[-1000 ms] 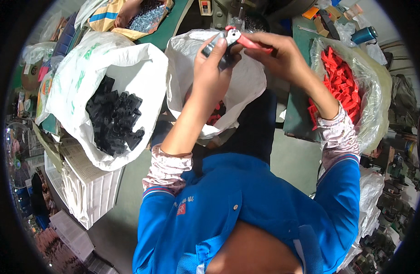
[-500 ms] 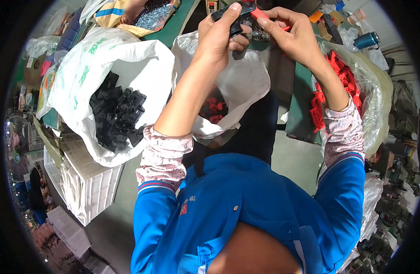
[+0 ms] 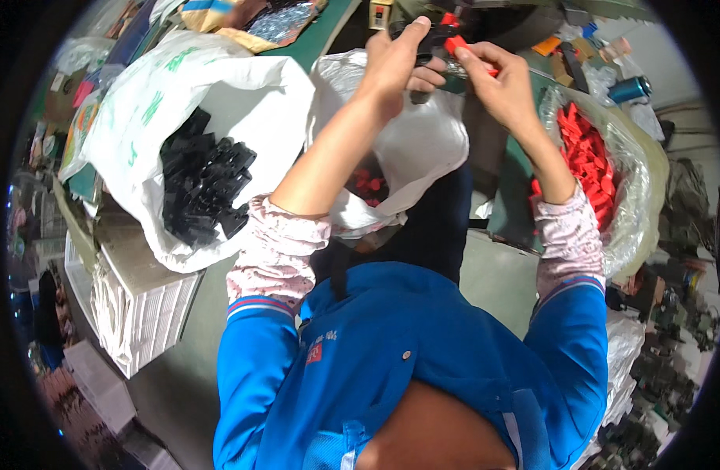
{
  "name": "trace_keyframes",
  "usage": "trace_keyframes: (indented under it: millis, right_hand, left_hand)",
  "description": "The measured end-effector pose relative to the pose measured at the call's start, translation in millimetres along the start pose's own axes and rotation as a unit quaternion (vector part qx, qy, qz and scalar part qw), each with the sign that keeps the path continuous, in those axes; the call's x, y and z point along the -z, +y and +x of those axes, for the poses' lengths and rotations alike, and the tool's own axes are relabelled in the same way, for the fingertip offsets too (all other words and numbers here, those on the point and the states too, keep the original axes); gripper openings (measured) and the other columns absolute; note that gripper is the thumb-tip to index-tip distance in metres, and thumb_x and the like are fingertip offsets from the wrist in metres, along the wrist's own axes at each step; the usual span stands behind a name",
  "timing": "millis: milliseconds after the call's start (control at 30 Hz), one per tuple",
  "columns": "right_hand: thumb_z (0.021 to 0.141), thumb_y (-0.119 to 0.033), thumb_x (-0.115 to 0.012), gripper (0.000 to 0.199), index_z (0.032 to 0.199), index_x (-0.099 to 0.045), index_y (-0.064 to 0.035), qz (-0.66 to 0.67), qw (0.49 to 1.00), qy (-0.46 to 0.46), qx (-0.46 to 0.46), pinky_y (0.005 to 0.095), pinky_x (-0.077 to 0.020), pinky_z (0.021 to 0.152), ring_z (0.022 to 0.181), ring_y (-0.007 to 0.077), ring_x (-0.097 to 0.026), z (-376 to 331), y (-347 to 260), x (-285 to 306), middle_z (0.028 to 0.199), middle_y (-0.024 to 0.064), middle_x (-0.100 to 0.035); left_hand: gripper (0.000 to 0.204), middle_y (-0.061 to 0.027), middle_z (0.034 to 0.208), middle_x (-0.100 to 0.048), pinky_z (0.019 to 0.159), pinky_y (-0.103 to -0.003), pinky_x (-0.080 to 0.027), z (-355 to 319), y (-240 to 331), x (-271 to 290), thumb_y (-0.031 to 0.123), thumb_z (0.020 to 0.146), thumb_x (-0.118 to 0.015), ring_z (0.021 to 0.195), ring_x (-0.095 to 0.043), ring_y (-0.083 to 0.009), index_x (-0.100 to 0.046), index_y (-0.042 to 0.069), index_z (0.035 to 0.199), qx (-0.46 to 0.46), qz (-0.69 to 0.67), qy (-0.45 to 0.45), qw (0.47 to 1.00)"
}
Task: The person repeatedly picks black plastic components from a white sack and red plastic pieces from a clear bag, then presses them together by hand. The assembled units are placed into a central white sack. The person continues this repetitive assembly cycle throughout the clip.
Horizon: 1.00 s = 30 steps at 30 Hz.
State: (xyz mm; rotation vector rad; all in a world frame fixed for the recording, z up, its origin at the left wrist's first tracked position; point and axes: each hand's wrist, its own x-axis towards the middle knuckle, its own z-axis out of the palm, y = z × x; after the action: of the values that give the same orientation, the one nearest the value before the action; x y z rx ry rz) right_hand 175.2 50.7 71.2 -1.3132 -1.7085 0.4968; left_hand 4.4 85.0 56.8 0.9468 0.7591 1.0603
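At the top middle, my left hand point(image 3: 395, 70) is closed on a black plastic part point(image 3: 432, 41), thumb along its upper side. My right hand point(image 3: 502, 84) pinches a red plastic piece point(image 3: 456, 45) between thumb and fingers, against the right side of the black part. A bit of red also shows at the far end of the black part. Fingers and blur hide how the pieces meet. Both hands are above the far side of a white sack point(image 3: 430, 129) that has small red parts point(image 3: 368, 186) inside.
On the left, a large white sack point(image 3: 113, 133) holds black plastic parts point(image 3: 207, 184). A clear bag of red pieces point(image 3: 587, 160) lies at the right, near a blue cylinder point(image 3: 629, 89). Metal screws point(image 3: 280, 27) lie in a torn bag at the far left. A white crate point(image 3: 152, 313) stands at lower left.
The view has shifted slightly. The black part has turned in my left hand, and the red piece is held lower beside it. Both hands keep their holds.
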Motion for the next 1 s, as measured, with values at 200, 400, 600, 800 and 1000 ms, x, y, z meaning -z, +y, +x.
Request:
trace_keyframes:
  millis: [200,400,600,800,1000]
  right_hand:
    - [0.096,-0.033,-0.058,0.035,0.112,-0.066,-0.0037,0.142,0.981,-0.03,-0.128,0.0194,-0.0344,0.047,0.051,0.0042,-0.047,-17,-1,9,0.072,0.0005,-0.061]
    - [0.102,-0.035,-0.042,0.043,0.122,-0.058,-0.0004,0.241,0.947,0.032,-0.21,0.0181,-0.0304,0.043,0.049,0.0045,-0.045,-76,44,32,0.077,0.0031,-0.064]
    - [0.097,-0.018,-0.053,0.022,0.107,-0.067,-0.004,0.107,0.958,-0.056,-0.261,0.0224,-0.0424,0.049,0.053,0.007,-0.054,-145,63,15,0.072,0.0025,-0.065]
    - [0.088,-0.019,-0.061,0.021,0.102,-0.069,-0.0049,-0.261,0.953,-0.039,-0.148,0.0399,-0.0534,0.067,0.073,0.0338,-0.067,-147,90,85,0.081,0.0222,-0.066]
    - [0.084,-0.007,-0.053,0.018,0.097,-0.065,-0.0039,-0.594,0.755,-0.202,-0.189,0.0478,-0.0536,0.072,0.088,0.0381,-0.066,-133,186,178,0.093,0.0224,-0.067]
  left_hand:
    - [0.036,-0.0164,0.084,-0.068,0.056,-0.027,-0.051,-62,-42,56,0.032,0.093,-0.058,0.065,-0.066,-0.0193,-0.055,0.0,0.108,-0.075,0.072,0.092,0.99]
    - [0.031,-0.0153,0.088,-0.069,0.07,-0.036,-0.054,-123,-45,185,0.01,0.084,-0.063,0.075,-0.067,-0.0259,-0.057,0.005,0.114,-0.173,0.504,0.325,0.781]
    - [0.051,-0.0121,0.122,-0.058,0.095,-0.049,-0.044,-120,-35,245,0.012,0.076,-0.067,0.12,-0.047,-0.0351,-0.051,0.011,0.124,0.054,0.876,0.12,0.464]
    - [0.053,-0.0142,0.126,-0.056,0.094,-0.054,-0.043,-112,-25,247,0.012,0.075,-0.064,0.124,-0.045,-0.0356,-0.051,0.01,0.126,0.051,0.837,0.144,0.526]
    - [0.057,-0.0146,0.125,-0.058,0.096,-0.052,-0.038,-143,-15,256,0.003,0.074,-0.058,0.119,-0.049,-0.0347,-0.052,0.01,0.131,-0.084,0.845,0.162,0.503]
